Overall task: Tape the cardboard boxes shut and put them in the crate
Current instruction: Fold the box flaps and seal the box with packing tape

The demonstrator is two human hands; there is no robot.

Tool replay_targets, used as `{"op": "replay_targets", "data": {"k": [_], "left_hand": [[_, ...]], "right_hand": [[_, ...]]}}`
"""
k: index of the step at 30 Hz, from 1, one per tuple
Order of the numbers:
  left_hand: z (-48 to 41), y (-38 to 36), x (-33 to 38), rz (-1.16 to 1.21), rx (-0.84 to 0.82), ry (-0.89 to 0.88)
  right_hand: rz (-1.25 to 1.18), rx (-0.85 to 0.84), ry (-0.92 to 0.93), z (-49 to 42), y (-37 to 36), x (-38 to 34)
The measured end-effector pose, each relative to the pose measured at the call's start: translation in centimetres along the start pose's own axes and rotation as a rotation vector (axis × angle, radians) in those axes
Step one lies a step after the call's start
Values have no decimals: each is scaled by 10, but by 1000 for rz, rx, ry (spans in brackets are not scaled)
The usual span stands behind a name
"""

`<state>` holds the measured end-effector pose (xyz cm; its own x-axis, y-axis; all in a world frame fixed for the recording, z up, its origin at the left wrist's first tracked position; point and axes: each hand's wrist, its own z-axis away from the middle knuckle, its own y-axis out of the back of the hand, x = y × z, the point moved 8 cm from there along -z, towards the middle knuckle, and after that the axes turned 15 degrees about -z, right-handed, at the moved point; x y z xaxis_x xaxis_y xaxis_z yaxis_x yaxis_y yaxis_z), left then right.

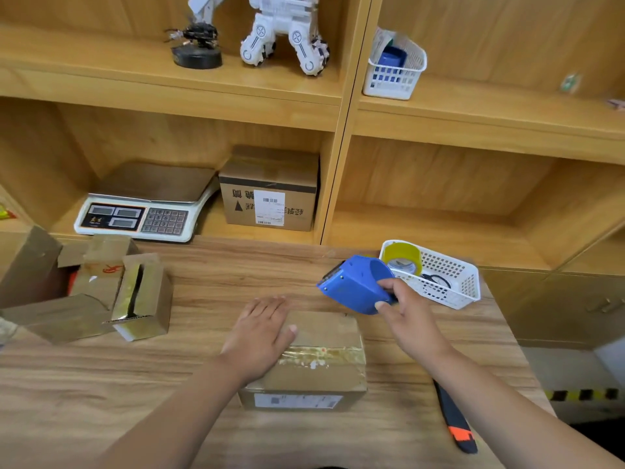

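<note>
- While your left hand (260, 333) is lying flat on the box (321, 360), fingers straight and together, the box is sitting on the table (203, 418) in the near middle, right in front of you, with its flaps down.
- Your palm is covering the left part of the box's top. A strip of glossy tape is running across the top, and a white label is showing on the near side.
- Your right hand (411, 313) is gripping the blue dispenser (355, 286), fingers and thumb curled round its rear end.
- You are holding the dispenser just beyond the box's far right corner, with its toothed end pointing left. Whether it is touching the table cannot be told.
- A white basket (466, 286) is sitting just right of the dispenser, at the table's far right. It is holding a yellow roll (404, 258) and something dark that is too small to tell.
- A black and orange knife (455, 421) is lying on the table, near and right of the box and apart from it.
- Open boxes (142, 296) are lying in a heap at the table's far left, well apart from your box.
- On the shelf behind, a scale (145, 204) is sitting with a closed carton (270, 187) just to its right.
</note>
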<state>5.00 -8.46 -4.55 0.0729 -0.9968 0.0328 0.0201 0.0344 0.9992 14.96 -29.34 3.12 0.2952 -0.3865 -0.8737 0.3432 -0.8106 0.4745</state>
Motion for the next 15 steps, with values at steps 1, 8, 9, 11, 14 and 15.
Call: {"op": "replay_targets", "data": {"k": [1,8,9,11,14,15], "left_hand": [[-1,1,-3,54,-35,35],[2,72,8,450,152,131],[4,83,11,496,201,123],[7,99,16,555,275,119],[11,109,16,565,351,147],[12,110,15,561,360,163]], "right_hand": [[19,-9,37,5,-1,-4],[91,-27,166,19,-5,-25],[90,-27,176,20,-5,-27],[80,-31,171,21,-5,-28],[68,-30,178,23,-5,-31],[63,-26,183,24,-4,-32]]}}
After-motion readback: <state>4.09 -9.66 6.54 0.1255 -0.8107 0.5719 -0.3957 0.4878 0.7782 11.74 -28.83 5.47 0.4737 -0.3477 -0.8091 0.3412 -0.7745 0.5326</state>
